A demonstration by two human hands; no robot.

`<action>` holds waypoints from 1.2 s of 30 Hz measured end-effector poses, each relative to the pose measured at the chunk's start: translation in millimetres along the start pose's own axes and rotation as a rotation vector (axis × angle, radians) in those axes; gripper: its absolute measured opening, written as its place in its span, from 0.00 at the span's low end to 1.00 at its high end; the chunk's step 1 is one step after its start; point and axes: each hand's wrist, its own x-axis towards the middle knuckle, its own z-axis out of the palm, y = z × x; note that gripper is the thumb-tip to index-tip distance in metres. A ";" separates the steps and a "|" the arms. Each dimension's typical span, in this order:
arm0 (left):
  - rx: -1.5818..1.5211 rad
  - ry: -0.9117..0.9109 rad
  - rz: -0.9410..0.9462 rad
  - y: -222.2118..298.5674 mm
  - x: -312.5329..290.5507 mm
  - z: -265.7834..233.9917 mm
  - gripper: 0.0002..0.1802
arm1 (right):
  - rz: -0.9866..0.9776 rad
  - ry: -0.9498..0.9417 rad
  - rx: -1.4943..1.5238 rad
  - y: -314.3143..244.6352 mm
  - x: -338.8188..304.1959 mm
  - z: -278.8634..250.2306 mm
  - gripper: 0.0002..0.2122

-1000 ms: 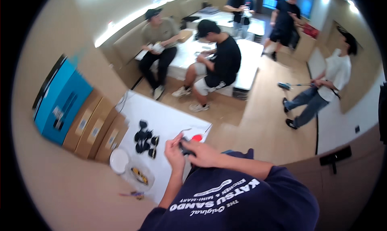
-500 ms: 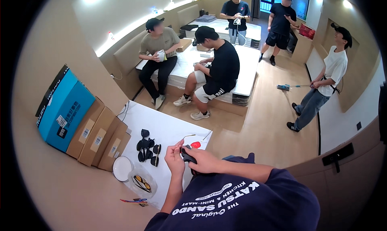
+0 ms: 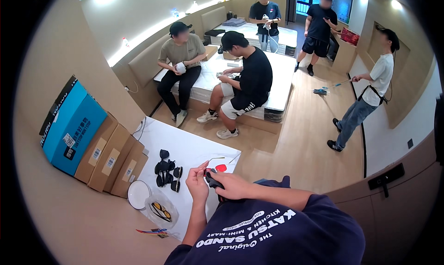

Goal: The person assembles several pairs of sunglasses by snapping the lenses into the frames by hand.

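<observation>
Both my hands meet over the right side of the white table (image 3: 194, 142). My left hand (image 3: 198, 184) pinches a pair of red-lensed glasses (image 3: 221, 168); one red lens and the thin temples stick out past the fingers. My right hand (image 3: 233, 185) is closed round a soft-looking black cloth (image 3: 213, 180), pressed against the glasses where the other lens would be. My fingers hide part of that side. Left of my hands lie several dark sunglasses (image 3: 163, 166) in a loose cluster. Nearer me, yellow-lensed glasses (image 3: 161, 211) rest in a clear plastic bag (image 3: 172, 205).
A round white dish (image 3: 139, 194) sits by the table's left edge, beside brown cardboard boxes (image 3: 108, 161) and a blue box (image 3: 76, 126). Coloured strips (image 3: 150, 231) lie nearby. Beyond are beds (image 3: 282, 87) with seated people, others standing, one holding a mop (image 3: 320, 91). A door handle (image 3: 385, 182) is at right.
The black cloth and my fingers have shifted slightly on the glasses; my grip stays the same. In the background, the person with the mop has turned and moved it a little.
</observation>
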 end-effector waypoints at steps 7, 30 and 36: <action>0.201 0.035 0.085 15.1 10.1 -9.6 0.07 | -0.095 -0.018 0.060 1.2 -1.3 -0.4 0.26; -0.076 0.068 -0.039 2.3 -8.8 12.7 0.07 | -0.034 0.045 0.000 4.5 2.1 3.5 0.28; -0.075 0.041 -0.066 6.0 -7.5 10.2 0.07 | 0.032 0.021 -0.052 -6.8 -1.5 -5.3 0.28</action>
